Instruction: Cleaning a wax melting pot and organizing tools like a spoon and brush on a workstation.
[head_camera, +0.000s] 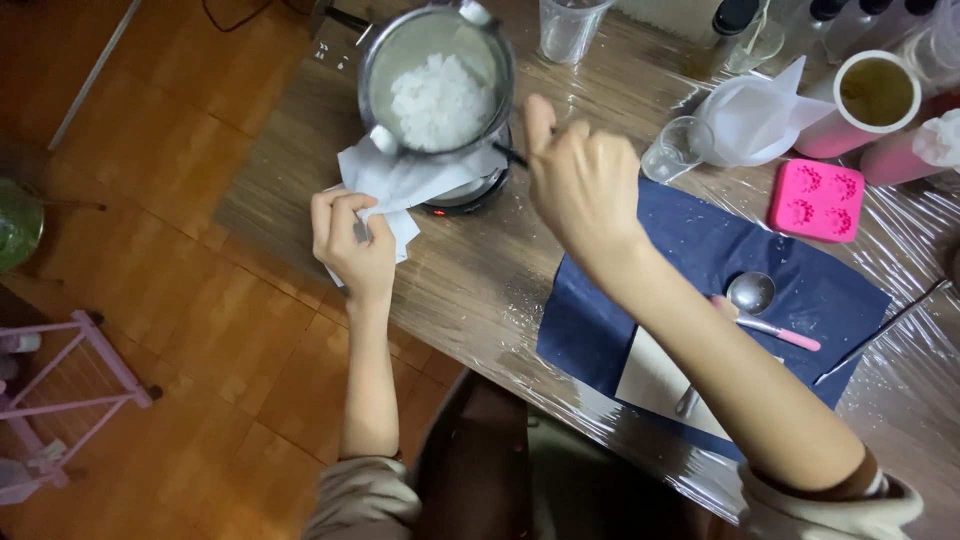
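The left hand (352, 238) grips a white tissue (400, 185) wrapped around the handle of a steel pot (437, 80), which sits on a small burner (470, 190) and holds white flakes (440, 100). The right hand (580, 180) pinches a thin dark stick (510, 155) whose tip points at the pot. On the wrapped table (480, 290) lie a blue cloth (720, 250), a spoon (750, 292), a pink mould (817, 200) and a small glass (678, 148).

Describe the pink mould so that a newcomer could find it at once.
Start at the plastic-covered wooden table and find the dark blue cloth mat. Just beyond its far right corner lies the square pink silicone mould. Alone among the cups nearby, it is flat, with four flower-shaped hollows.
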